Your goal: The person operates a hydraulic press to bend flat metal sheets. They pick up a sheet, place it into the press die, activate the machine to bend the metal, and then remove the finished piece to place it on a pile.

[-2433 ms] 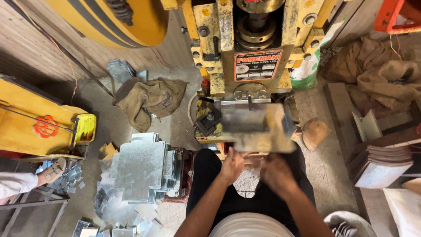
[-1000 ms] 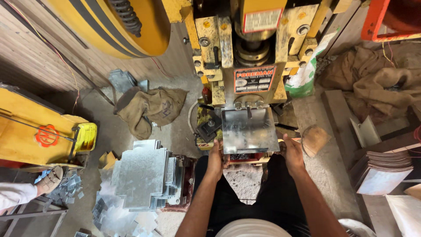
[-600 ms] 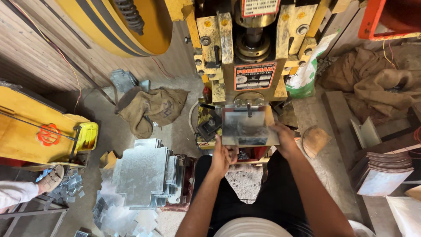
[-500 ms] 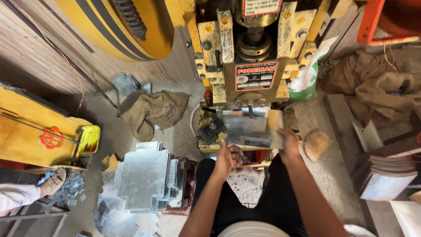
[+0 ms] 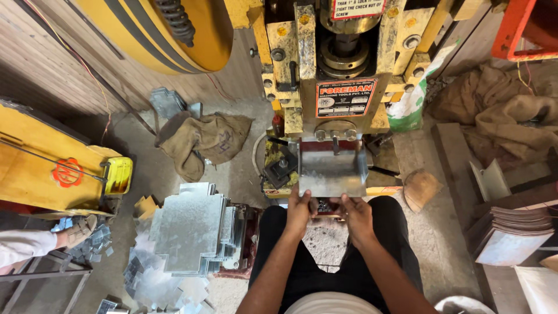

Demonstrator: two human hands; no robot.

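- The stack of cut sheet blanks (image 5: 195, 235) lies on the floor at the person's left, just beside the left knee, with loose offcuts (image 5: 154, 285) scattered in front of it. A shifted leg could topple the stack, and the raw edges look sharp enough to cut.
- The left hand (image 5: 299, 210) has its fingers curled over the near edge of the bent metal sheet (image 5: 332, 171). Bare skin on a sheared edge could be sliced if the sheet jerks.
- The bent metal sheet sits on the bed of the yellow power press (image 5: 340, 70), directly under the ram, its side walls turned up. If it sits askew on the die, I judge that the stroke would deform it wrongly or kick it back towards the person.
- The right hand (image 5: 356, 214) pinches the same near edge, fingers closed on it, close to the left hand. Both hands are near the tooling; a stroke coming while they remain there could crush fingers.
- The stacked finished pieces (image 5: 514, 229) at the far right lean slightly and might slide.
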